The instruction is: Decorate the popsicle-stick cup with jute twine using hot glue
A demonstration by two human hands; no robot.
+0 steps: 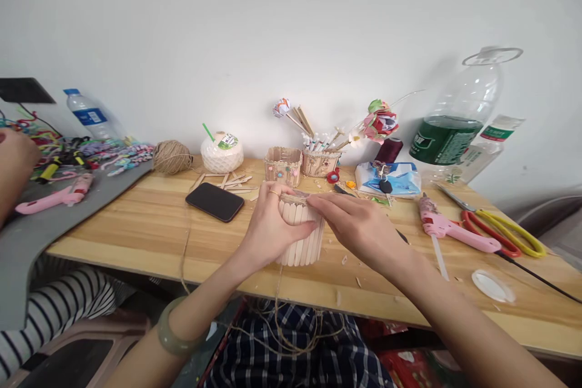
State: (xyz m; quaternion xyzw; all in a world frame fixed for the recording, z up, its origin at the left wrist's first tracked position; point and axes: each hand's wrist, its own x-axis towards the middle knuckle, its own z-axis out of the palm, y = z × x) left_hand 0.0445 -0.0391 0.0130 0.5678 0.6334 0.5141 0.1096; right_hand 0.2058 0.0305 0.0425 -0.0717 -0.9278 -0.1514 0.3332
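A small holder made of pale craft sticks (301, 239) is held upright just above the table's front part. My left hand (273, 224) is closed round its left side, with the thumb across the front. A band of brown twine (293, 199) lies along the holder's upper rim. My right hand (359, 218) has its fingers pressed together at the rim's right end, on the twine; the fingertips are partly hidden. Loose twine (279, 330) hangs in loops over my lap and runs left, up to the twine ball (171, 156).
A black phone (214, 201), loose sticks (234, 182) and a coconut (222, 151) lie left. Behind stand two decorated holders (282, 167). A pink glue gun (459, 233), scissors (504, 233) and a big bottle (459, 115) are right. Another person's hand (17, 157) is far left.
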